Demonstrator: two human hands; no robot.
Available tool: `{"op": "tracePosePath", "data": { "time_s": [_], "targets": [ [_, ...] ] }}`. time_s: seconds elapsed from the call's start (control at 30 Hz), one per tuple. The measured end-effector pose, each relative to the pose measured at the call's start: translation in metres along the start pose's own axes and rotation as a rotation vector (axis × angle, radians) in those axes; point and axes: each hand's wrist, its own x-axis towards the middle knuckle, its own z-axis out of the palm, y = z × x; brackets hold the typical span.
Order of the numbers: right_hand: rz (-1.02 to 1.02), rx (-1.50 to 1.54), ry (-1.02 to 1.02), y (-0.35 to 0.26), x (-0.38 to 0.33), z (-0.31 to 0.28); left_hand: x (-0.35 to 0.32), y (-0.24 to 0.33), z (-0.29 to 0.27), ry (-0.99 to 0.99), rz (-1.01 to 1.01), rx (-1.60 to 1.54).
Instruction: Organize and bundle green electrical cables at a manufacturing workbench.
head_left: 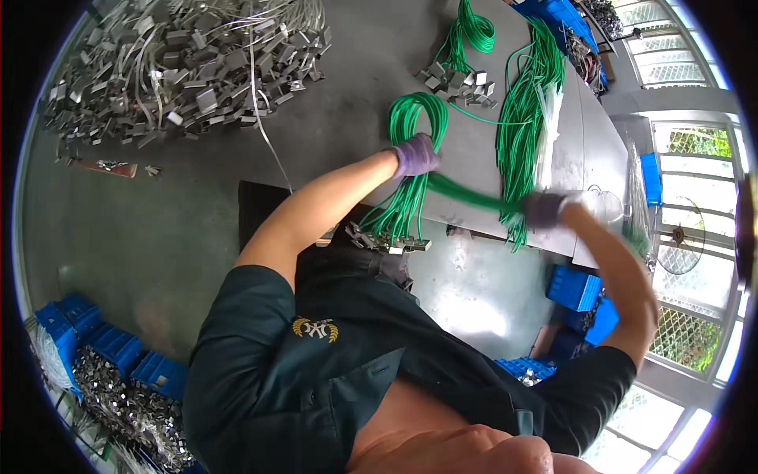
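Note:
My left hand (416, 156), in a purple glove, is closed around a looped bundle of green wires (401, 122) near the table's front edge. The loop rises beyond the hand, and the tails hang toward me, ending in grey metal blocks (395, 243). A motion-blurred band of green wire (470, 193) stretches from this bundle to my right hand (545, 210), which is gloved, smeared by motion and seems closed on the band. Right beside that hand, a long bundle of loose green wires (517, 134) lies across the table and over its edge.
On the grey table (359, 55), a big heap of metal blocks with white wires (197, 79) lies at left. Farther back rests another green coil (480, 35) with blocks (466, 85). Blue bins stand on the floor left (162, 373) and right (573, 287); a fan (679, 235) is at right.

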Motion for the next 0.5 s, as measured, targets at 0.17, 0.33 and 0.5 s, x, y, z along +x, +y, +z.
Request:
{"op": "tracePosePath", "data": {
  "time_s": [0.17, 0.33, 0.5],
  "targets": [
    [-0.094, -0.817, 0.840, 0.017, 0.050, -0.178, -0.031, -0.020, -0.017, 0.302, -0.551, -1.554],
    [-0.441, -0.619, 1.002, 0.014, 0.247, -0.234, -0.031, -0.025, -0.028, -0.012, -0.647, -1.428],
    [-0.380, 0.267, 0.865, 0.052, 0.382, -0.234, -0.014, -0.032, -0.018, 0.551, -0.579, -1.675]
  ]
}}
